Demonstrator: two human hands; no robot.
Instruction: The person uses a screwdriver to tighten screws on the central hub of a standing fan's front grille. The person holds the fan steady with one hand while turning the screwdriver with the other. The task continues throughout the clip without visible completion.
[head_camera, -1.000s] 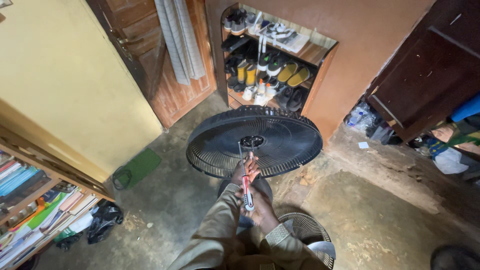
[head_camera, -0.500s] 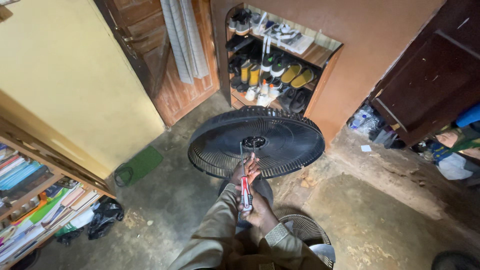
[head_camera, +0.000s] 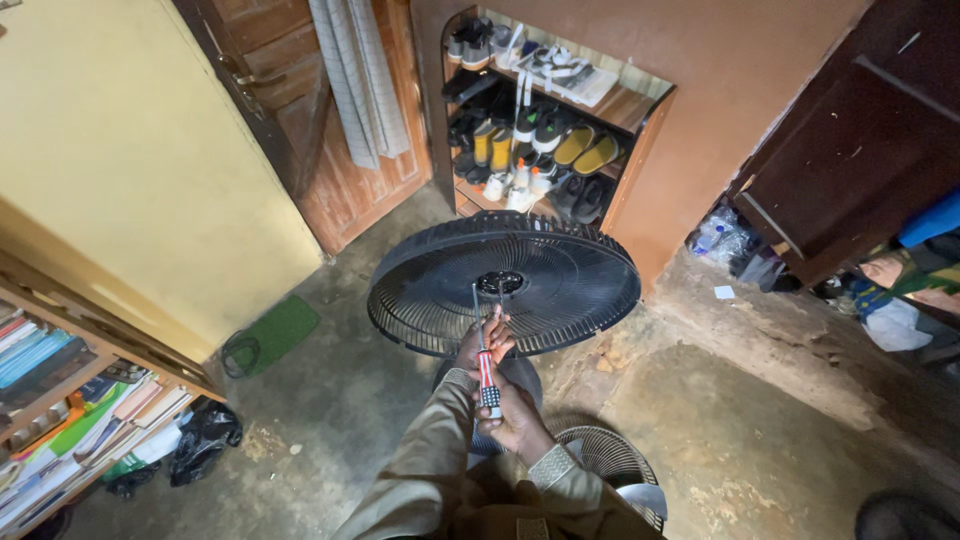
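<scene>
A round black fan grille (head_camera: 505, 285) is held up flat in front of me, its hub toward the middle. My left hand (head_camera: 482, 340) grips the grille's near edge close to the hub. My right hand (head_camera: 518, 420) is closed on a screwdriver (head_camera: 485, 365) with a red and white striped handle; its thin shaft points up at the hub. Both sleeves are tan.
A second wire grille (head_camera: 605, 455) and a grey fan part (head_camera: 640, 500) lie on the concrete floor at my right. A shoe rack (head_camera: 540, 130) stands ahead, a wooden door (head_camera: 330, 150) left of it, and a bookshelf (head_camera: 70, 400) at far left with a black bag (head_camera: 205, 440).
The view has shifted slightly. Both hands, the screwdriver and the grille stay in nearly the same place.
</scene>
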